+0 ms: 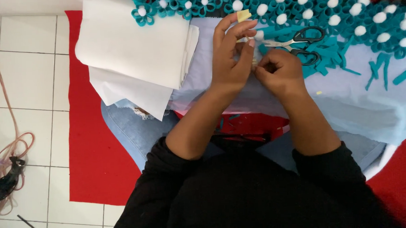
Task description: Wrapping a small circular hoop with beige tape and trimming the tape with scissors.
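A red mat [95, 155] covers the white tiled floor [28, 80], and the person sits on it with a pale blue cloth [362, 102] spread over the lap. At eleven o'clock from the hands lies a folded stack of white fabric [136, 53]. Across the top, from twelve to two o'clock, runs a band of teal felt flowers [298, 5] with white pompom centres. Black-handled scissors [307, 43] lie just at one o'clock of the hands, among loose teal felt strips [383, 72].

The left hand [230, 58] is raised, its fingertips pinching a small yellowish piece [244, 15]. The right hand [278, 72] is clenched, touching the left, and seems to pinch something tiny; what it is cannot be told.

As a judgement, the small piece could slip from so light a pinch and vanish among the scraps. The scissors, blades pointing toward the fingers, could nick a hand that reaches without looking.

The flower band is cut off at the top edge. At nine o'clock, a pinkish cord [13, 149] on the floor leads to a dark object that is hard to make out.
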